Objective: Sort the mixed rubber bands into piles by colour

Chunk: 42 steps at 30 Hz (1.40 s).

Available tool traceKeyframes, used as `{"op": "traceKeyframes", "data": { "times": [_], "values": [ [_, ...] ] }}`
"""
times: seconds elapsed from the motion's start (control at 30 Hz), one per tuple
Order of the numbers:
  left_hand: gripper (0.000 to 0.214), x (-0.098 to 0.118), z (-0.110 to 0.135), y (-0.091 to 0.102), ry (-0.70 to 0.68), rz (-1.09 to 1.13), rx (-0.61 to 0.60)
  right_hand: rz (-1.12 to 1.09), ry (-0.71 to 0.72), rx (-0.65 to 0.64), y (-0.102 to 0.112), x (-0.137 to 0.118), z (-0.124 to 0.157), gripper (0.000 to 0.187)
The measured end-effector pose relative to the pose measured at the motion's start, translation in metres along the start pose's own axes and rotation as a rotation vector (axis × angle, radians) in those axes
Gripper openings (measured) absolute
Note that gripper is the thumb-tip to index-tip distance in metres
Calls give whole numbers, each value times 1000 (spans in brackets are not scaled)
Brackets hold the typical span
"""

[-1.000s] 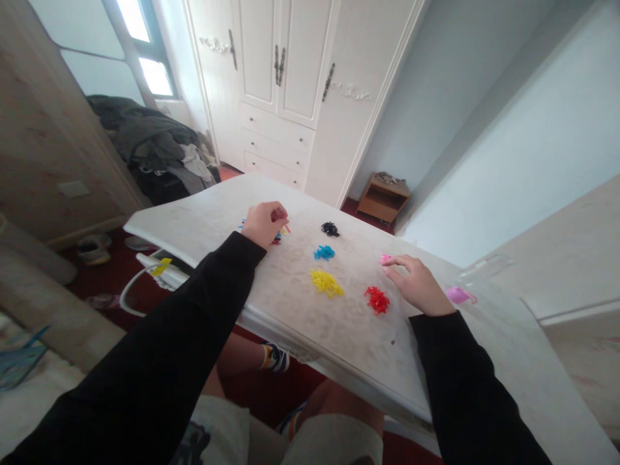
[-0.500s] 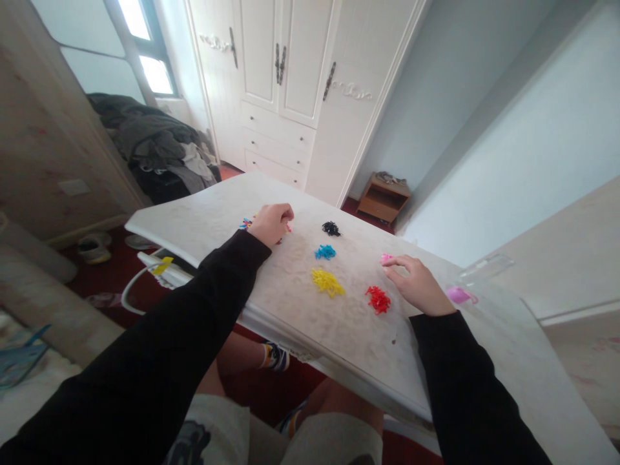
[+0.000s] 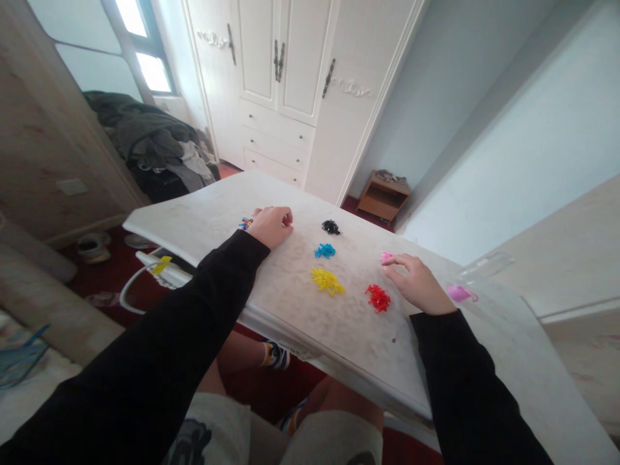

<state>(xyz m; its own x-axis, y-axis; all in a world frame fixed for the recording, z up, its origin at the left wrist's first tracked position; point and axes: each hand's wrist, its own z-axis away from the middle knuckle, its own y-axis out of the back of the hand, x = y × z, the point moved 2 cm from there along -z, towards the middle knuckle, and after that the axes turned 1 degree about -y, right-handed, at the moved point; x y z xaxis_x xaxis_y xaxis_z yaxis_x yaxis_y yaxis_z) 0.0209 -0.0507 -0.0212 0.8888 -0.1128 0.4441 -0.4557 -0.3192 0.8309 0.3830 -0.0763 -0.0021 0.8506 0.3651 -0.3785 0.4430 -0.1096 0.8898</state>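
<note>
My left hand (image 3: 272,227) is curled over a mixed pile of small coloured pieces (image 3: 245,223), which it mostly covers. Its fingers are bent in, and whether anything is between them is hidden. My right hand (image 3: 417,284) rests by a small pink pile (image 3: 386,256), thumb and fingers apart, with nothing visible in it. Between the hands lie sorted piles of small thin pieces resembling little rubber bands: a black pile (image 3: 331,227), a blue pile (image 3: 325,250), a yellow pile (image 3: 327,281) and a red pile (image 3: 378,298).
The piles lie on a white table (image 3: 290,310). On its right are a clear plastic container (image 3: 487,266) and a pink object (image 3: 460,294). A white cable (image 3: 126,294) loops beside the left edge. A white wardrobe (image 3: 276,152) stands behind.
My left hand has shifted slightly down and its fingers have curled further in over the mixed pile. My right hand stays put.
</note>
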Motion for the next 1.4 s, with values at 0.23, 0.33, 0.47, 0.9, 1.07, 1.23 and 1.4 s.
{"op": "traceKeyframes", "data": {
  "times": [0.23,0.33,0.47,0.9,1.07,1.23,1.4],
  "values": [
    [5,2,-1,-4,-125,-1,-20,-6,8,16,1,-2,1,16],
    [5,5,0,-3,-226,59,18,-6,3,27,1,-2,1,17],
    [4,14,0,-1,-329,247,76,-22,0,58,1,-2,1,17],
    [14,16,-23,-7,-214,169,1,-24,-2,28,-2,-5,1,16],
    [10,26,-41,-13,-145,112,-104,-29,-11,25,-1,-4,1,16],
    [18,32,-58,-20,-89,70,-230,-28,-41,11,-2,-8,2,15],
    [16,32,-78,-27,-69,71,-334,-19,-42,6,-3,-9,2,15]
  ]
}}
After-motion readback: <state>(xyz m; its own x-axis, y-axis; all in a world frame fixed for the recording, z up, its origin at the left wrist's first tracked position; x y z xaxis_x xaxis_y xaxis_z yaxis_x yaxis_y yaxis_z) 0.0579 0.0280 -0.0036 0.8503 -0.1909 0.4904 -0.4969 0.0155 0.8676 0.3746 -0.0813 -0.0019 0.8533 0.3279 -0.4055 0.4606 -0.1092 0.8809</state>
